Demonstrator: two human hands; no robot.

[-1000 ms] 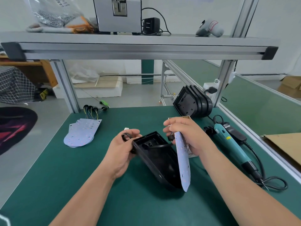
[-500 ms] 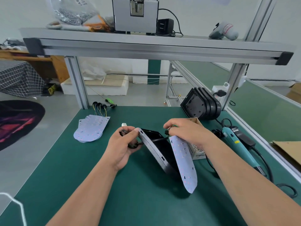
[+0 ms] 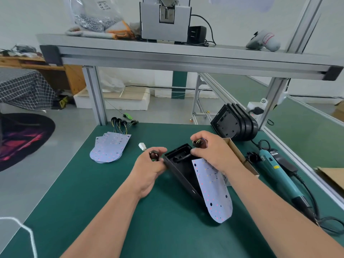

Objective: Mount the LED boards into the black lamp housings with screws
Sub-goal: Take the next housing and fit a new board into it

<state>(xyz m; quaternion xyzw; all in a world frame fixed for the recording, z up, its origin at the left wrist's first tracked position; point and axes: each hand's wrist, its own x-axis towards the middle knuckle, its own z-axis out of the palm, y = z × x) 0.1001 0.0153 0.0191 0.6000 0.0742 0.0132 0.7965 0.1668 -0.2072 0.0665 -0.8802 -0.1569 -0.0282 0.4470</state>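
LED board (image 3: 212,190) leaning half out of black housing (image 3: 181,171) on green bench (image 3: 111,202), not seated. Left hand (image 3: 149,170) pinching black ring (image 3: 154,155) at housing rim. Right hand (image 3: 212,151) pinching wired grommet (image 3: 198,143). Probably routing wiring; next move needing board lying flat before screwdriver (image 3: 279,174).

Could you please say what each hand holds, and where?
Left hand pinches a black ring by the housing corner; right hand pinches the wired grommet above the LED board.

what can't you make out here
Head view only:
- Contents of the cardboard box: hidden by the right hand.
- Screwdriver lower end: behind the right forearm.
- Housing screw holes: shadowed, partly covered by the LED board.
- Black ring in the left hand: too small to identify.
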